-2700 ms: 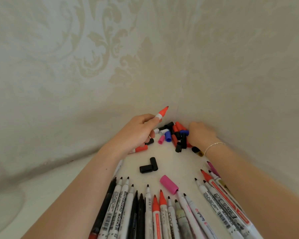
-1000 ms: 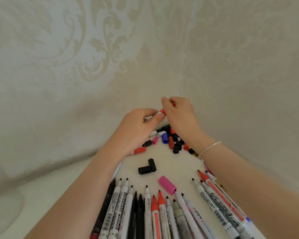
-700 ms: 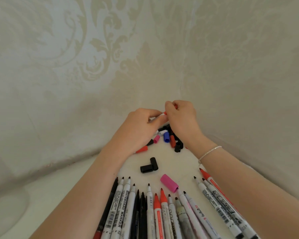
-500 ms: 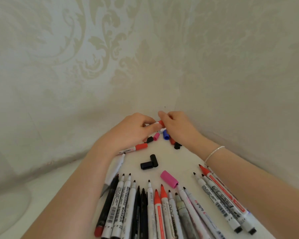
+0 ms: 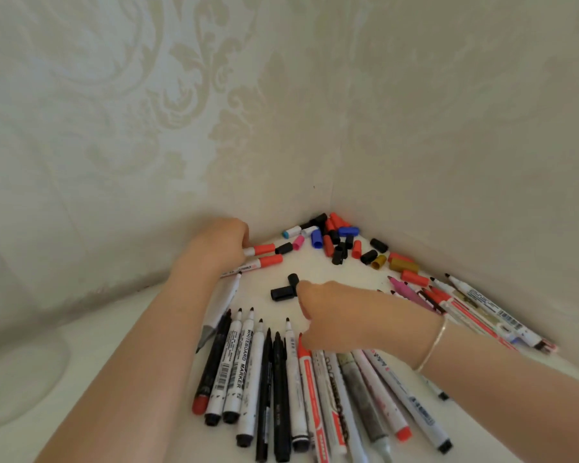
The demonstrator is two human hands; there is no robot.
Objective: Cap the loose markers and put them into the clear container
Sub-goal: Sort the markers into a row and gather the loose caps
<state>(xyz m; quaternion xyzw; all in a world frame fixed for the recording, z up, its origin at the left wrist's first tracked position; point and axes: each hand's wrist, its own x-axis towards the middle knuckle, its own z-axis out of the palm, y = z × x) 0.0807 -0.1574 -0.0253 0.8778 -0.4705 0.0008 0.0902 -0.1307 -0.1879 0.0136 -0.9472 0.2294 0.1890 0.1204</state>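
Note:
My left hand point(image 5: 219, 247) grips the white barrel of a marker with a red cap point(image 5: 263, 249), low over the table by the left wall. A second red-capped marker point(image 5: 268, 261) lies just in front of it. My right hand point(image 5: 341, 315) reaches down with curled fingers onto the tips of a row of uncapped markers point(image 5: 281, 379); what its fingers hold is hidden. Loose caps point(image 5: 331, 235) in red, black, blue and pink are heaped in the corner. Two black caps point(image 5: 286, 289) lie beside my right hand. The clear container point(image 5: 20, 372) shows blurred at the lower left.
More uncapped markers point(image 5: 465, 305) lie fanned along the right wall, with gold and red caps point(image 5: 398, 264) beyond them. Patterned walls close the white table point(image 5: 121, 325) in at the back and on the right.
My hands joined at the red marker's tip and then parted. The left hand lowered the marker, now capped, beside the other red one. The right hand moved back onto the marker row, covering the pink cap.

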